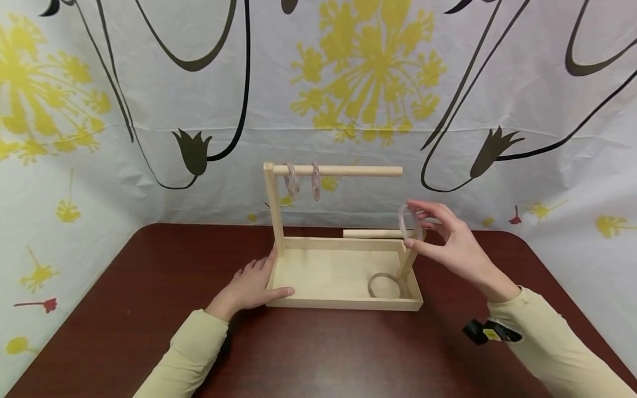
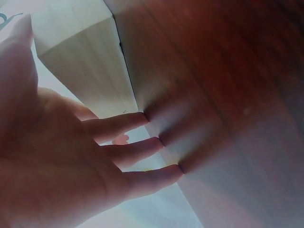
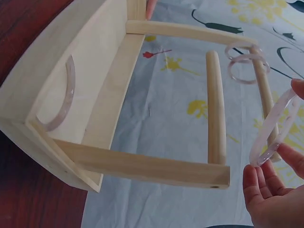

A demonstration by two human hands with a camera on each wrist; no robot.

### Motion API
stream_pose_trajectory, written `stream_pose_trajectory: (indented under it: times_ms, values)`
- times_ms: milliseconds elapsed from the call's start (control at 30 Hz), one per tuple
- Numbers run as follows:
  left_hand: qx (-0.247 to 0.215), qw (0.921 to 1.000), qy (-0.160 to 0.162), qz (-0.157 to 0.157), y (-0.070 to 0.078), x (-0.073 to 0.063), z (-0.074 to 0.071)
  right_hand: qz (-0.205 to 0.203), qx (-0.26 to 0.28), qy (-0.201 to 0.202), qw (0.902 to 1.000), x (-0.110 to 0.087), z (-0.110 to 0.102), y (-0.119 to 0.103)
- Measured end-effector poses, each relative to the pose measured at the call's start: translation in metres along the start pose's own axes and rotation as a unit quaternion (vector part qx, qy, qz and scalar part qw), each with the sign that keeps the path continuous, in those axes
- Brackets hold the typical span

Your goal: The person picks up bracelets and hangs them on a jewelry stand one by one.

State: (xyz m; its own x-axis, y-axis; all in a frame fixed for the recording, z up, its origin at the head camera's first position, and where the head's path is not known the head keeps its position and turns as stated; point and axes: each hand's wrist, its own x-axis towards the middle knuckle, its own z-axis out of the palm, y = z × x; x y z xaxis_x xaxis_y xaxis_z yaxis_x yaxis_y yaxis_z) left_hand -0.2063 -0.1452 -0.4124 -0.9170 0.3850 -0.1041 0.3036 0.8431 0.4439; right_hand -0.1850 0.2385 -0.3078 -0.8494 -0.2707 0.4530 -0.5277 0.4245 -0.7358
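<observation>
My right hand (image 1: 460,249) pinches a pale translucent bangle (image 3: 266,130) between thumb and fingers, in front of the short right post (image 3: 142,166) of a wooden stand. Two similar bangles hang on the stand's upper bar (image 1: 358,171): one bangle (image 1: 292,185) near the tall left post, another bangle (image 1: 316,182) just right of it. A further bangle (image 1: 371,284) lies in the tray base (image 1: 343,303) at its right end. My left hand (image 1: 246,290) rests at the tray's left end, thumb over the front rim. In the left wrist view, straight fingers (image 2: 137,154) reach down to the tabletop.
A lower bar (image 1: 370,234) extends leftward from the short post's top. The upper bar's right end is free. The stand sits on a dark red-brown table (image 1: 323,354), with a patterned cloth (image 1: 239,204) behind it. A black wrist device (image 1: 490,333) is on the right sleeve.
</observation>
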Motion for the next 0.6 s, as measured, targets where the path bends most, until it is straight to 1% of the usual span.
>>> stream_pose_trajectory:
  times_ms: [200,400,500,600]
  values:
    - [0.001,0.9999,-0.007,-0.015,0.0,0.0,0.001,0.023,0.006,0.015,0.9996,0.01,-0.007,0.004]
    - [0.0,0.9997,-0.011,-0.022,-0.001,-0.001,0.002,0.016,0.039,0.039,0.9984,0.022,-0.012,0.009]
    - [0.0,0.9996,-0.011,-0.024,-0.001,-0.001,0.002,0.016,0.04,0.044,0.9981,0.029,-0.013,0.007]
    - [-0.002,0.9996,-0.014,-0.024,-0.001,-0.001,0.002,0.028,0.034,0.049,0.9978,0.037,-0.014,0.004]
